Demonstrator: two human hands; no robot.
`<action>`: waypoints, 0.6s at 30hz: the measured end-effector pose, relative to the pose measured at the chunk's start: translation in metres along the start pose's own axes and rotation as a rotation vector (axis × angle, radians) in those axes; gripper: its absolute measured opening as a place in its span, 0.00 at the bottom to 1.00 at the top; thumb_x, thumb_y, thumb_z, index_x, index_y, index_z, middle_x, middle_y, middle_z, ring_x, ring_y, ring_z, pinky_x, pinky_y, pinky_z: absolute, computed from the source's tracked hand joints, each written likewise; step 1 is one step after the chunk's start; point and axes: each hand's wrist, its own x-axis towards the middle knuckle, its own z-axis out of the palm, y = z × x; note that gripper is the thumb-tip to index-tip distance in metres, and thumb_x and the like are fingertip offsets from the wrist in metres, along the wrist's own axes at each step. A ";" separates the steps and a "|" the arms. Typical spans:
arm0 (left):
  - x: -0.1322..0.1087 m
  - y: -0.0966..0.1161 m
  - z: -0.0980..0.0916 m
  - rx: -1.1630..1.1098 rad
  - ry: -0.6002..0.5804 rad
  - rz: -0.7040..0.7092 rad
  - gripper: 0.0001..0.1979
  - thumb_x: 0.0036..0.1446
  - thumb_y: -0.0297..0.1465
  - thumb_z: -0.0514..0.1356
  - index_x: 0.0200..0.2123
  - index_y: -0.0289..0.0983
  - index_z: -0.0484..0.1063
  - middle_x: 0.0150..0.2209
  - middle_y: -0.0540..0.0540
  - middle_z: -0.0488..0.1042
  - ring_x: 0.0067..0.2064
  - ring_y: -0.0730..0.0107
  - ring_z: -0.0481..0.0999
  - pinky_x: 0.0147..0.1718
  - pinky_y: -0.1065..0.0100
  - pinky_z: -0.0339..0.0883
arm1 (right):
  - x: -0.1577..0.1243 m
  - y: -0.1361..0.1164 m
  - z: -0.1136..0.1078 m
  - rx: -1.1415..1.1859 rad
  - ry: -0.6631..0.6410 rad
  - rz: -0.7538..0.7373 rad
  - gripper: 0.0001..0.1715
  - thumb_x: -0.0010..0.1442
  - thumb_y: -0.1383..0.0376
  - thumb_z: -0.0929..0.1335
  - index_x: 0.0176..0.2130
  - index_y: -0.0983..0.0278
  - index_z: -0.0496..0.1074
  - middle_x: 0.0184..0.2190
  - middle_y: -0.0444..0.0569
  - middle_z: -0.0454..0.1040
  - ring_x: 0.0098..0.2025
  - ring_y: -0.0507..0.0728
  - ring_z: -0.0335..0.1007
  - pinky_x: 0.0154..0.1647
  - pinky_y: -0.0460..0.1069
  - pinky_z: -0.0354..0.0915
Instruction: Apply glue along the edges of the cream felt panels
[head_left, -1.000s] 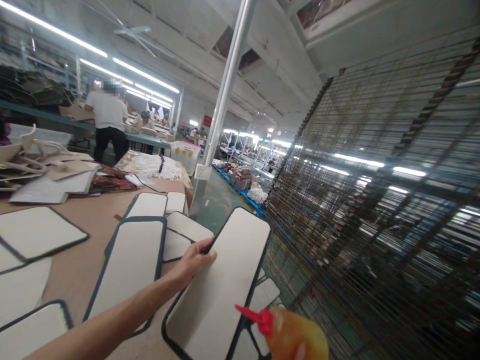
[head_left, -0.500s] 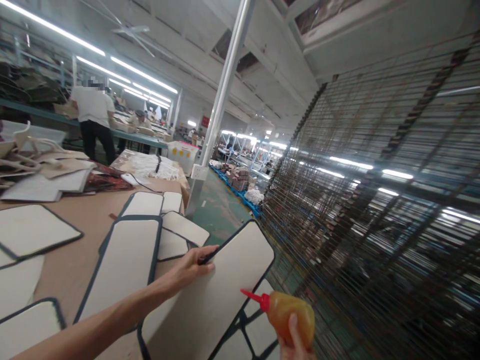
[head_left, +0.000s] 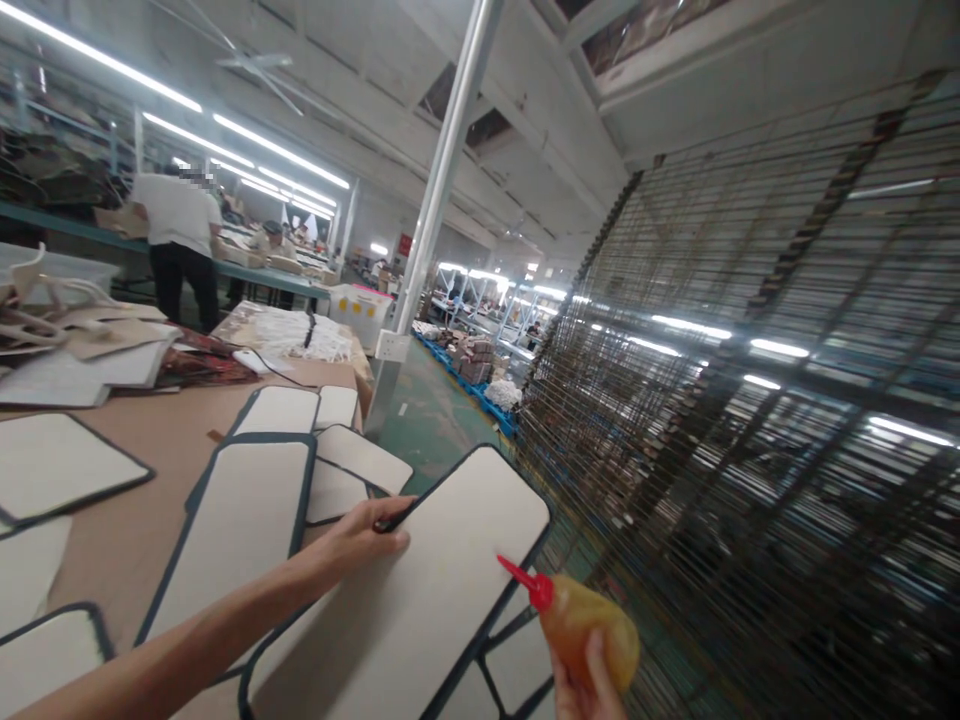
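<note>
gripping the pale panel (head_left: pixel 450 570) is the left hand (head_left: pixel 367 530), the bottle (head_left: pixel 577 620) the right hand (head_left: pixel 589 690); work looks underway; whether panels (head_left: pixel 232 530) at left are finished, unclear.

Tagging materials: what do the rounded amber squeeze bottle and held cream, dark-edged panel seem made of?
Amber squeeze bottle: probably plastic, semi-glossy; its uneven amber looks translucent. Cream panel: possibly board or fabric, matte; its smooth face shows shading but no sharp glare.
</note>
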 end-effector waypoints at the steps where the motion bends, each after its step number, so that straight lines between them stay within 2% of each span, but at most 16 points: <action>1: -0.001 0.001 0.001 -0.002 -0.016 -0.004 0.25 0.44 0.36 0.62 0.47 0.35 0.74 0.32 0.48 0.76 0.35 0.63 0.74 0.32 0.70 0.67 | -0.001 0.001 0.002 0.024 0.043 0.025 0.26 0.45 0.54 0.75 0.41 0.61 0.68 0.37 0.39 0.74 0.38 0.48 0.72 0.36 0.40 0.71; 4: -0.003 0.004 0.002 -0.008 -0.060 -0.021 0.25 0.44 0.37 0.61 0.47 0.35 0.74 0.30 0.49 0.75 0.33 0.64 0.73 0.30 0.71 0.66 | -0.001 0.001 0.003 0.032 0.125 0.031 0.29 0.39 0.56 0.77 0.40 0.62 0.70 0.40 0.41 0.72 0.40 0.49 0.70 0.33 0.39 0.70; 9: -0.005 0.007 0.004 0.031 -0.067 -0.018 0.24 0.45 0.36 0.61 0.47 0.34 0.74 0.29 0.50 0.75 0.32 0.65 0.73 0.30 0.71 0.66 | 0.002 0.003 0.003 0.022 0.176 0.026 0.31 0.36 0.56 0.78 0.40 0.63 0.70 0.47 0.47 0.69 0.47 0.57 0.68 0.32 0.45 0.72; 13: -0.002 0.003 0.003 0.048 -0.053 0.007 0.24 0.45 0.35 0.61 0.47 0.34 0.74 0.29 0.49 0.75 0.33 0.65 0.73 0.31 0.72 0.66 | 0.001 0.016 0.003 0.051 0.159 0.049 0.36 0.32 0.53 0.79 0.40 0.60 0.69 0.50 0.44 0.65 0.45 0.51 0.66 0.32 0.41 0.71; 15: 0.001 0.000 0.002 0.049 -0.049 -0.005 0.24 0.44 0.35 0.61 0.47 0.34 0.74 0.29 0.49 0.75 0.33 0.65 0.73 0.30 0.72 0.66 | 0.003 0.021 0.002 0.032 0.162 0.041 0.39 0.32 0.51 0.78 0.42 0.61 0.68 0.51 0.45 0.64 0.46 0.52 0.65 0.31 0.40 0.70; 18: 0.003 -0.002 0.001 0.017 -0.048 -0.053 0.26 0.43 0.36 0.62 0.47 0.34 0.74 0.29 0.49 0.76 0.32 0.64 0.74 0.29 0.71 0.66 | 0.007 0.021 0.000 -0.060 0.173 -0.036 0.40 0.36 0.49 0.76 0.44 0.63 0.67 0.49 0.50 0.66 0.51 0.58 0.64 0.33 0.45 0.71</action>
